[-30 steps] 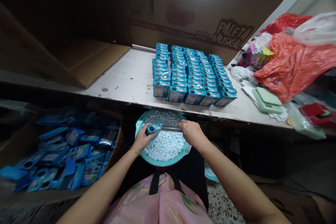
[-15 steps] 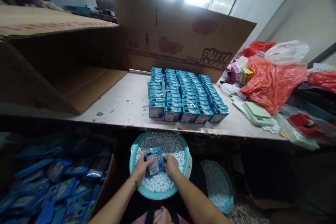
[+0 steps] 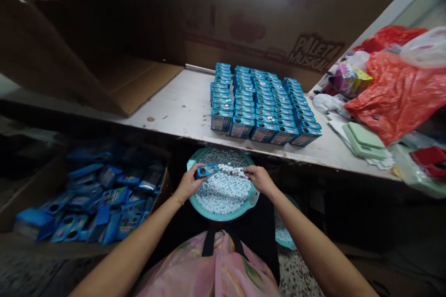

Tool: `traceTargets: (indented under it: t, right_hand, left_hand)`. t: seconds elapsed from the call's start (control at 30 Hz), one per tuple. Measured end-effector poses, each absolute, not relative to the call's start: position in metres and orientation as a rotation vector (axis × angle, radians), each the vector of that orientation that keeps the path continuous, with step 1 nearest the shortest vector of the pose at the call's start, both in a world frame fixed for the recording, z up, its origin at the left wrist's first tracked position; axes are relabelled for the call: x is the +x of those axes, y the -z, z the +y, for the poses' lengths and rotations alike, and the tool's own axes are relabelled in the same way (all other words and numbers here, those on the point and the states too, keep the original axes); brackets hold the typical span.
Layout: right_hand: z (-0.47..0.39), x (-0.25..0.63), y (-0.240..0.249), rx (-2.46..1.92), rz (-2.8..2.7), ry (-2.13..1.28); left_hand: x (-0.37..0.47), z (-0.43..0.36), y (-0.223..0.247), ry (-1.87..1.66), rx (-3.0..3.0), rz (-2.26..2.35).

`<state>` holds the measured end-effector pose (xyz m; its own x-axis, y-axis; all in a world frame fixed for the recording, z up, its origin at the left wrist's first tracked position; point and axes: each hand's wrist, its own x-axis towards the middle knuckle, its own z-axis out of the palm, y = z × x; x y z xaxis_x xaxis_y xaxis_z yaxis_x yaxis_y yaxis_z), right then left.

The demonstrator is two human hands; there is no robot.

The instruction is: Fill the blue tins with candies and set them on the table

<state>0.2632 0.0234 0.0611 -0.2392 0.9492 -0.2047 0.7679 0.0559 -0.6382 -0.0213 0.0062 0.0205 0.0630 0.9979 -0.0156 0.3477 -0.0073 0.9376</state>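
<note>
Over the round turquoise basin (image 3: 195, 204), my left hand (image 3: 188, 183) grips a small blue box (image 3: 206, 171), its narrow printed end turned up. White pellets (image 3: 223, 195) fill the basin. My right hand (image 3: 258, 178), fingers closed, holds what looks like a scoop (image 3: 234, 171) at the basin's right side. Pellets are heaped along it and hide most of its shape. Its far end comes close to the box's right end.
On the white table (image 3: 167, 106) stand several rows of blue boxes (image 3: 261, 102), with cardboard behind. An open carton (image 3: 139, 88) is at left. Loose blue boxes (image 3: 114, 204) fill a carton below. A green scale (image 3: 365, 139) and red plastic bags (image 3: 400, 93) lie right. A second basin (image 3: 284, 236) sits low.
My right hand has moved right, away from the box, and a pellet-laden scoop now shows. The blue box has turned from its broad face to its narrow end. The view has tilted down.
</note>
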Motion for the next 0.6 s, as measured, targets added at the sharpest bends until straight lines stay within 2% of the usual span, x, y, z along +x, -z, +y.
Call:
traceTargets:
  t: [0.13,0.27,0.4,0.6]
  right_hand:
    - [0.024,0.250,-0.106,-1.716,-2.348,-0.871]
    - [0.020,0.223,-0.137,-1.811,-2.684,-0.568]
    - [0.017,0.195,-0.155,-1.769,-2.879,-0.356]
    - [0.018,0.189,-0.171,-1.706,-2.936,-0.274]
  left_hand:
    - [0.001,0.007,-0.016,-0.921,1.634,1.389]
    - [0.010,0.006,-0.012,-0.861,1.736,1.357]
    - [0.011,0.004,-0.006,-0.852,1.752,1.364]
    - [0.007,0.007,-0.005,-0.919,1.654,1.378]
